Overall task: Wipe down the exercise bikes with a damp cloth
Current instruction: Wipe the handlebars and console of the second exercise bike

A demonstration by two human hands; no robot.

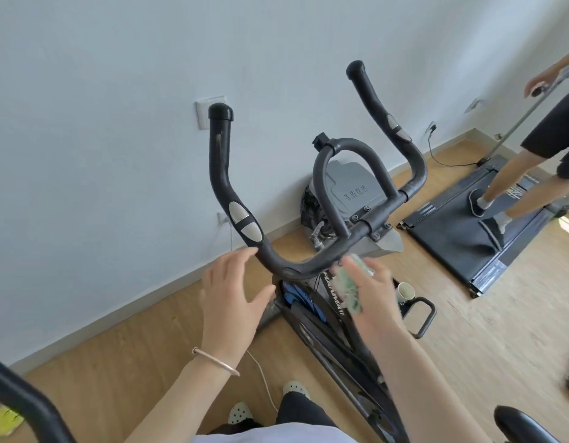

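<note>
While we stand at the bike [312, 302], our right hand [371, 292] squeezes the green cloth [348, 290] just under the handlebar [296, 266]. Our left hand [232, 295] is open with fingers spread, holding nothing, close by the bar's bend.

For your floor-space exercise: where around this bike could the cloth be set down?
Bare wood floor lies between the wall and the bike frame. Crowded: by the bin, the cup, and the treadmill.
</note>
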